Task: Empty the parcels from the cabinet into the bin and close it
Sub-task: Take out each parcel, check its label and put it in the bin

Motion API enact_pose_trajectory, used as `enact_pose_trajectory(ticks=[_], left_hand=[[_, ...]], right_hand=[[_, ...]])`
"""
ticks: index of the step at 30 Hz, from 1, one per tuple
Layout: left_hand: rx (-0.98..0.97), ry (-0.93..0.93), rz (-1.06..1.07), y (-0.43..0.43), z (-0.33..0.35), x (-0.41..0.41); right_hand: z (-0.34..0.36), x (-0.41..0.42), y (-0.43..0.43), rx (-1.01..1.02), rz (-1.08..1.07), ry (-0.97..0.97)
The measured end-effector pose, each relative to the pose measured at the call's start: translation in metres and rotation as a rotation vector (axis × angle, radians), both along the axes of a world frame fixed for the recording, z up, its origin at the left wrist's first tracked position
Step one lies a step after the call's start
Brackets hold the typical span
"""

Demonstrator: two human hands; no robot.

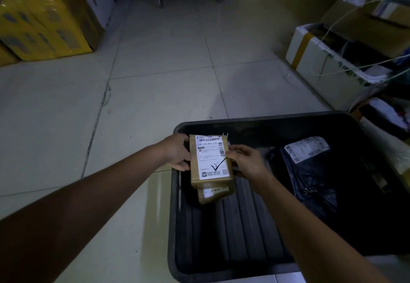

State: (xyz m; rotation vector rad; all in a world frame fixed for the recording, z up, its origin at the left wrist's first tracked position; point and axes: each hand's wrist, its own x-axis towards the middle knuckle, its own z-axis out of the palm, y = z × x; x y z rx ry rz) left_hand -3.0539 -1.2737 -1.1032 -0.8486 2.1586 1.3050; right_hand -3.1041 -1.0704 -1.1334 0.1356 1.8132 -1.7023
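Left grip (177, 153) and right grip (246, 160) are clamped on 2 stacked brown parcels (210, 158), held over the black bin (172, 216); 1 dark bagged parcel (310, 176) is already inside. Cabinet is not seen; closing is left.

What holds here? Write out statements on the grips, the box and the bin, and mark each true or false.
1. The left grip and the right grip both hold the brown box. True.
2. The box's label bears a red cross. False: it bears a black tick.
3. A black bag lies inside the bin. True.
4. The bin stands on a table. False: it stands on the tiled floor.
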Motion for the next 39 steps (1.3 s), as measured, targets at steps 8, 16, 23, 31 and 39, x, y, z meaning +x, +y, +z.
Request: enact_pose_trajectory(ticks=[8, 16, 23, 31, 39], left_hand=[[-0.199, 0.067, -0.089, -0.008, 0.012, 0.006], [-0.547, 0.046, -0.402, -0.008, 0.058, 0.004], [-0.655, 0.034, -0.602, 0.037, 0.132, -0.002], [-0.686, 0.262, -0.744, 0.154, 0.221, -0.01], [-0.639, 0.462, -0.951, 0.324, 0.29, 0.007]], right_hand=[[0.005, -0.008, 0.001, 0.148, 0.174, 0.099], [0.062, -0.012, 0.033, 0.531, 0.453, 0.357], [0.145, -0.002, 0.089, 0.719, 0.441, 0.478], [0.259, 0.045, 0.217, 0.789, 0.262, 0.547], [0.325, 0.115, 0.38, 0.886, -0.064, 0.522]])
